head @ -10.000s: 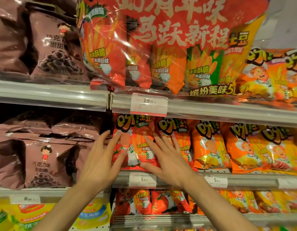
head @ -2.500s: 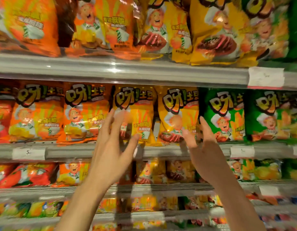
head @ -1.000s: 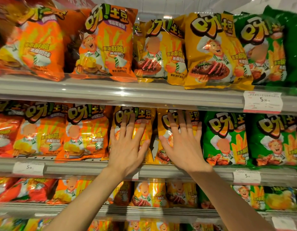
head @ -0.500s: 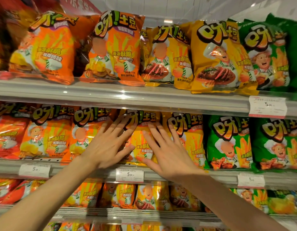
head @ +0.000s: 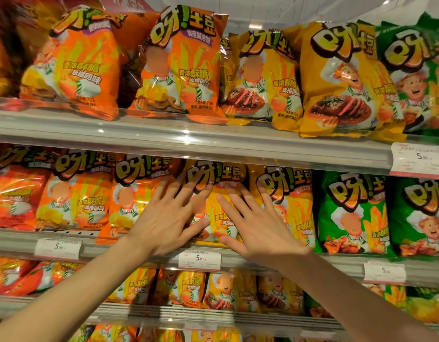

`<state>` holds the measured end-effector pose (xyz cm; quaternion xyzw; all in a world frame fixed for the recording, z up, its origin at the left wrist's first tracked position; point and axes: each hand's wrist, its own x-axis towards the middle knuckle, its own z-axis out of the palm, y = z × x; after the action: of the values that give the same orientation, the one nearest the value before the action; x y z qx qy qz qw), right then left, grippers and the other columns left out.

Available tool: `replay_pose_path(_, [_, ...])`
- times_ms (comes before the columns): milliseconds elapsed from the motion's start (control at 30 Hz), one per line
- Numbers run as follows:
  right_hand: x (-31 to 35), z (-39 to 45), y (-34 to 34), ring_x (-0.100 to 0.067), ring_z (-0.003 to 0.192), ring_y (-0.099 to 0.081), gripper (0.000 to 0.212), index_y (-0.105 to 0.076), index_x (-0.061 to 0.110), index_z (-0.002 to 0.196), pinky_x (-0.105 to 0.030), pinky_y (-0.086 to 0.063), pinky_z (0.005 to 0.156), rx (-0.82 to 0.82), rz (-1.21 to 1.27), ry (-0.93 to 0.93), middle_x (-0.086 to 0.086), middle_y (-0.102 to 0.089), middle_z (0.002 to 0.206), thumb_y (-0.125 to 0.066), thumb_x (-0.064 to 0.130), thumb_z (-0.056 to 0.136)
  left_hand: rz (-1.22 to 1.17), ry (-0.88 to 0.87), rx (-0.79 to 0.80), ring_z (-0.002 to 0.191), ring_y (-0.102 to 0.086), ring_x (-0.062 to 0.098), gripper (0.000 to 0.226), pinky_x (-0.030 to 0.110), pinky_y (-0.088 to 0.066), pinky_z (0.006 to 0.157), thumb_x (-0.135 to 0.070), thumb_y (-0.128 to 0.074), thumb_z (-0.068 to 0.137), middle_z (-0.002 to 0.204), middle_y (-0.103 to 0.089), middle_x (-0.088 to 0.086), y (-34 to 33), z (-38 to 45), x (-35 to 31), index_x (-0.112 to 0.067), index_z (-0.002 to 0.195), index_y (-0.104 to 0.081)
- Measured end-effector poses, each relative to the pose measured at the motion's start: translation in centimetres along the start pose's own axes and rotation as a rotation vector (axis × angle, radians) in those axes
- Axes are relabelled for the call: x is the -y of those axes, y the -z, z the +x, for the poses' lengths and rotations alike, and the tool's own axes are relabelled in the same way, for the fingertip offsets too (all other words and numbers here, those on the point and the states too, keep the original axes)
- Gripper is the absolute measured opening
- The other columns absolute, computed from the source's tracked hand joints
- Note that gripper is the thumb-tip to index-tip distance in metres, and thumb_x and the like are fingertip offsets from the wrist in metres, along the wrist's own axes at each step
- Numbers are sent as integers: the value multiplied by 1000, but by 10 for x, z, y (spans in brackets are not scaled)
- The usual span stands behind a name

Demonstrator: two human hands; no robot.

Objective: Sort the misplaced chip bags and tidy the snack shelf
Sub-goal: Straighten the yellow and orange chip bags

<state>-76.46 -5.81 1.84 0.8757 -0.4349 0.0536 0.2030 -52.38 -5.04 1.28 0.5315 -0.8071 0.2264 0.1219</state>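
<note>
Left hand, right hand: fingers spread flat, pressed on yellow crinkly foil chip bag. Bag judged light, puffy, slippery, crushable; top seam grip advised.

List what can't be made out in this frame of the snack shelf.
- Yellow chip bag, head view: its middle is hidden behind the left hand and right hand.
- White price tags: small print too small.
- Fingertips: motion-blurred; contact unclear.
- Dark red bags, top left: blurred, cut off.

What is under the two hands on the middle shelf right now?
Both the left hand and right hand lie flat, fingers spread, on a yellow chip bag. Its logo and lower print show; the middle is covered.
</note>
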Motion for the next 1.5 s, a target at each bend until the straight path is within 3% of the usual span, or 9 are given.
replay_pose_path(233, [-1, -6, 5, -23, 158, 5, 83, 2, 25, 163, -57, 7, 123, -32, 56, -2, -4, -1, 172, -18, 73, 98, 16, 8, 5, 147, -32, 33, 74, 56, -18, 121, -69, -21, 100, 161, -34, 8, -2, 0, 0, -31, 161, -5])
replay_pose_path(333, [-12, -19, 14, -24, 158, -6, 82, -7, 22, 163, -53, 3, 123, -81, 71, -56, -5, -12, 171, -20, 71, 99, 2, 11, -23, 149, -28, 31, 74, 54, -18, 122, -68, -23, 100, 161, -33, 12, 5, 0, -5, -28, 161, -13])
replay_pose_path(467, [-42, -43, 25, -26, 156, -14, 78, -8, 23, 162, -47, -1, 125, -99, 123, -185, -6, -22, 167, -26, 66, 100, -54, -30, -67, 137, -44, 32, 71, 54, -29, 117, -63, -30, 100, 150, -45, 14, 16, 12, -31, -22, 157, -29])
replay_pose_path(600, [-61, -63, 28, -22, 157, 0, 81, 0, 23, 162, -34, 0, 124, -47, 249, -334, -3, -5, 170, -29, 67, 101, -121, -70, -97, 125, -55, 32, 65, 51, -37, 109, -58, -34, 100, 140, -53, 14, 23, 40, -68, -19, 152, -38])
replay_pose_path(733, [-66, -75, 18, -15, 156, 4, 90, 0, 20, 162, -34, -6, 126, -83, 380, -416, 2, -2, 169, -35, 71, 96, -150, -17, -8, 122, -58, 38, 65, 49, -35, 110, -63, -30, 100, 142, -52, 20, 36, 70, -94, -22, 150, -37])
replay_pose_path(833, [-62, -80, 15, -12, 152, -7, 87, -3, 19, 161, -19, -12, 114, -102, 488, -440, 2, -10, 166, -44, 63, 98, -190, -12, 106, 123, -57, 37, 73, 46, -39, 107, -69, -19, 97, 135, -58, 19, 38, 86, -102, -25, 154, -28])
replay_pose_path(967, [-58, -82, 16, -17, 150, -22, 88, -4, 23, 161, -25, -30, 108, -92, 591, -486, 3, -8, 166, -51, 61, 97, -246, -3, 178, 131, -52, 35, 75, 43, -39, 106, -68, -25, 97, 143, -54, 18, 39, 95, -105, -29, 160, -12])
replay_pose_path(1167, [-53, -81, 7, -18, 156, -9, 96, 10, 30, 161, -35, -26, 120, -62, 560, -566, 5, 15, 170, -44, 71, 93, -246, -62, 220, 156, -5, 24, 88, 41, -1, 124, -79, -26, 90, 170, 3, 0, 39, 105, -95, -39, 157, 14])
replay_pose_path(1500, [-75, -92, -13, -21, 158, 8, 89, 5, 20, 163, -42, -20, 126, -154, 203, -316, -5, 10, 171, -24, 73, 98, -71, -143, -153, 152, -24, 27, 73, 49, -11, 122, -68, -23, 100, 164, -29, 7, 16, 68, -108, -26, 159, -25])
